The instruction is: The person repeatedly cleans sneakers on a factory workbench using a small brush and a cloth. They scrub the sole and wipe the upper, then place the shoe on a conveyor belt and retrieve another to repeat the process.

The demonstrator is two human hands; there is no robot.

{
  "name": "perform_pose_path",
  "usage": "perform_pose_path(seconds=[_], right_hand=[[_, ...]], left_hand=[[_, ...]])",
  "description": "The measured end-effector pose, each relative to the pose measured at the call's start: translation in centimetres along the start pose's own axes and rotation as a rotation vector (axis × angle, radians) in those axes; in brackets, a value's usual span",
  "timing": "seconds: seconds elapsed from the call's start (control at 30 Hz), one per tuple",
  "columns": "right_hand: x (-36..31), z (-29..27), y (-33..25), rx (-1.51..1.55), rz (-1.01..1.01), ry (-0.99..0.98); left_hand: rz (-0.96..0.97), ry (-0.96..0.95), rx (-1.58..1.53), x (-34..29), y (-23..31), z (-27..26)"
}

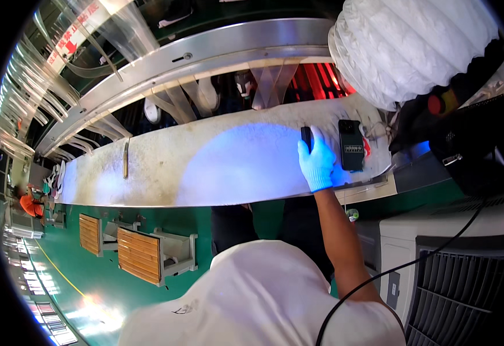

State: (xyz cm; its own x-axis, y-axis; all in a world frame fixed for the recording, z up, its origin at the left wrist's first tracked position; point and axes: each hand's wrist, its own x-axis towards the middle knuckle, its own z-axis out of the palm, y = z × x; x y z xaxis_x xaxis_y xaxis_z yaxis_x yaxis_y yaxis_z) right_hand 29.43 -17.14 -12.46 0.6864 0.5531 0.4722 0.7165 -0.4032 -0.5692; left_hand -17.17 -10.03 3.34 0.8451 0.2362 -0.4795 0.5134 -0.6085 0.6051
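My right hand (319,162), in a white knitted glove lit blue, reaches over the right part of the long pale worktable (160,167). A small black oblong object (305,137) sits between its thumb and forefinger; the fingers are closed on it, and its exact kind does not show. Just right of the hand lies a dark phone (351,145), with a red and white scrap (367,147) partly behind it. A slim tool with a yellowish handle (126,160) rests farther left on the table. My left hand is outside the picture.
Behind the table runs a metal-framed conveyor machine (223,43) with clear strip curtains and shoes (208,92) inside. A white flexible duct (413,52) hangs at the upper right. Wooden-topped stools (139,254) stand at lower left; a person in orange (30,205) is far left.
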Motion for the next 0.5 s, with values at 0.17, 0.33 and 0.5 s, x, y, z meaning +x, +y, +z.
perform_pose_path(seconds=[0.17,0.33,0.5], right_hand=[[0.1,-0.1,0.2,0.016,-0.057,0.028],[-0.1,-0.8,-0.4,0.014,-0.098,0.034],[-0.7,-0.3,-2.1,0.062,-0.205,0.089]], left_hand=[[0.366,0.125,-0.045,8.0,8.8,0.2],[0.282,0.02,-0.022,7.0,6.2,2.6],[0.01,-0.209,0.081,0.5,-0.9,6.0]])
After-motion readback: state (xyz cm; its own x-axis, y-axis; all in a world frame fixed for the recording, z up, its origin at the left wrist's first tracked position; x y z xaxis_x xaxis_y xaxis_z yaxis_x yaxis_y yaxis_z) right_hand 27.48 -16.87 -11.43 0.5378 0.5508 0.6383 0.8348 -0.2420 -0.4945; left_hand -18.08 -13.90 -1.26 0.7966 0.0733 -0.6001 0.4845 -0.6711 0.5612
